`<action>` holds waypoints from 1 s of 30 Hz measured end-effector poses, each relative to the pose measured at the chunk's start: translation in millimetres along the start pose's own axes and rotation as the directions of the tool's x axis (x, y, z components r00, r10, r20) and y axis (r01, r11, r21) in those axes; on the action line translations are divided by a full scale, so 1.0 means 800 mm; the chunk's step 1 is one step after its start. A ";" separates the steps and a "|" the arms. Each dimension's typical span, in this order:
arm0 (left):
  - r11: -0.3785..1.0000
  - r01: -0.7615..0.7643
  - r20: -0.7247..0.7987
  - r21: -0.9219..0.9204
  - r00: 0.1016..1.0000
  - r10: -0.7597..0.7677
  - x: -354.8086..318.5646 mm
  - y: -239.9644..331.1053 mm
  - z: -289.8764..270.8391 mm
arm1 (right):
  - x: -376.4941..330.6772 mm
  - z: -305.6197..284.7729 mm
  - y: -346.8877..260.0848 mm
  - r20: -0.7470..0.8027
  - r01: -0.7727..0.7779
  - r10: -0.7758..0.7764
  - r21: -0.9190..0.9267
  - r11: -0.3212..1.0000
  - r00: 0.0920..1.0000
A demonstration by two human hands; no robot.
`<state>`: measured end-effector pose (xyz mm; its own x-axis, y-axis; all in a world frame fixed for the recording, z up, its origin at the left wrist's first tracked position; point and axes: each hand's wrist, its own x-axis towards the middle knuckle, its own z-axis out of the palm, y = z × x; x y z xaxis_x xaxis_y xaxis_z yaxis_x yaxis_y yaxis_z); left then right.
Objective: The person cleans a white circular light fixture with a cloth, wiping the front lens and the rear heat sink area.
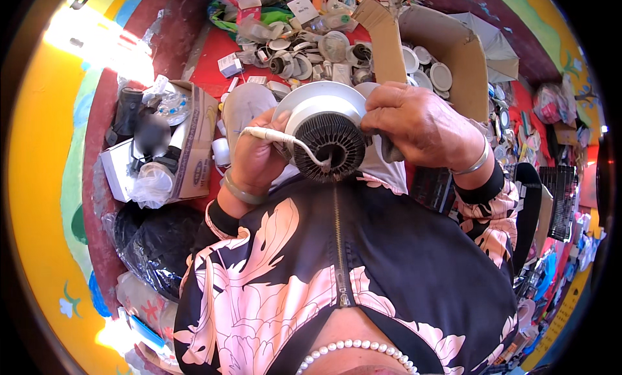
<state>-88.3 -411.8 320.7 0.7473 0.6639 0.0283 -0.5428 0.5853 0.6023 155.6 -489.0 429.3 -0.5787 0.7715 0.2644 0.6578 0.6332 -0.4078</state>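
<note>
Floral zip jacket [278, 284], black and pink; before it, a downlight [326, 125] with white rim [321, 95], black finned heat sink [327, 142] and white cable [269, 135]; left hand [253, 161] grasping its left side, right hand [421, 125] gripping its right edge; beyond, open cardboard carton [472, 67] holding white discs [440, 76]; heaped round fittings [301, 65] alongside.

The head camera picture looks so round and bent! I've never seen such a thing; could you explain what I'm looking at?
No robot here: these are a person's bare hands. A wide fisheye camera on the head looks down past the chest, so straight edges curve. The left hand holds a round lamp-like thing with a white rim, black fins and a white cable. The right hand is at its other side. Beyond, on a red surface, lies a jumbled heap of small parts, beside an open cardboard box holding white discs.
</note>
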 end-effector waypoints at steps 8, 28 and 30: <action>0.993 -0.111 -0.166 0.050 0.979 0.118 -0.008 0.018 -0.003 | -0.024 -0.008 0.027 -0.319 -0.292 0.263 -0.044 0.955 0.910; 0.833 -0.340 -0.030 0.436 0.920 0.391 -0.027 0.007 0.031 | -0.006 0.047 -0.040 -0.304 -0.390 0.651 0.601 0.697 0.696; 0.820 -0.363 0.026 0.443 0.919 0.393 -0.030 0.003 0.024 | -0.005 0.041 -0.037 -0.208 -0.446 0.701 0.643 0.623 0.682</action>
<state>-100.1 -435.2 336.9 0.4834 0.8282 0.2836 -0.5466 0.0325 0.8368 122.4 -513.1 411.4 0.1670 0.9830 0.0756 0.3580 0.0110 -0.9337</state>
